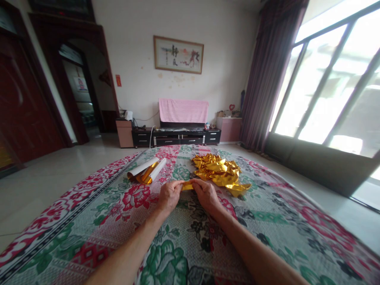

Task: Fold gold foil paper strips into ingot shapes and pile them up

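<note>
Between my two hands is a narrow folded strip of gold foil paper point(187, 185), held level just above the flowered cloth. My left hand point(171, 195) pinches its left end, fingers curled. At the right end, my right hand point(205, 193) grips it the same way. Just beyond my right hand lies a pile of folded gold foil pieces point(218, 168), shiny and pointed. Ahead of my left hand rest curled sheets of gold foil paper with white backs point(147, 170), partly rolled.
A flowered cloth point(118, 237) in red, green and grey covers the wide surface under my arms. Beyond its far edge stands a low black cabinet point(168, 141) with a pink towel point(184, 110) draped above it. Purple curtains point(264, 79) and a large window are at the right.
</note>
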Demonstrator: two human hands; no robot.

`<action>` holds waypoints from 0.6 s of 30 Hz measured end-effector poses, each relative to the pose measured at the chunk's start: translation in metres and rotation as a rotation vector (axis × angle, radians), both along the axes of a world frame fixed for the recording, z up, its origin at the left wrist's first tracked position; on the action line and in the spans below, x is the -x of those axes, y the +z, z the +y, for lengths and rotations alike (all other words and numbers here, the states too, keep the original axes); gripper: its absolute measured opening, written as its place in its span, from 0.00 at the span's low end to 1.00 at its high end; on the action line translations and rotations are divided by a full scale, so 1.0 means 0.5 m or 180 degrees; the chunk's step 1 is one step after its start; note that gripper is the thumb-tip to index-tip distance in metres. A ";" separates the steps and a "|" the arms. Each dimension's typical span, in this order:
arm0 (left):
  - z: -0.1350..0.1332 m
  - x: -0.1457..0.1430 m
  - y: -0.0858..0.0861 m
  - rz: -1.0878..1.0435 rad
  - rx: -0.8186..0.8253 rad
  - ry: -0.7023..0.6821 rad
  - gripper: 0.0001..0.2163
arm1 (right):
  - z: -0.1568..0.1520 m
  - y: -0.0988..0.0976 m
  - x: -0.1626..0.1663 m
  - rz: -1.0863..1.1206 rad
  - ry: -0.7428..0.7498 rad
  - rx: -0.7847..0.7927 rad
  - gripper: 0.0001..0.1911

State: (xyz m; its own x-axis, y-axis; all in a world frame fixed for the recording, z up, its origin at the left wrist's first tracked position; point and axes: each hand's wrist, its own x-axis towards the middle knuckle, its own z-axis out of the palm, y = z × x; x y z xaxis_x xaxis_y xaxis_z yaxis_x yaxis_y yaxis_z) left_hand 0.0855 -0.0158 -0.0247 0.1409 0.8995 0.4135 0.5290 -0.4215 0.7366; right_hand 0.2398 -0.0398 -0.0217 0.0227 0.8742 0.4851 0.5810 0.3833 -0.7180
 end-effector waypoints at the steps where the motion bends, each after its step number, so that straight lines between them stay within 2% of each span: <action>1: 0.000 0.000 0.000 0.0012 0.0004 0.0013 0.12 | 0.000 0.000 0.000 -0.0017 -0.0008 -0.0002 0.17; 18: -0.001 -0.002 -0.003 0.0260 -0.0143 0.0164 0.12 | -0.001 -0.001 0.001 -0.0194 -0.0022 -0.0013 0.17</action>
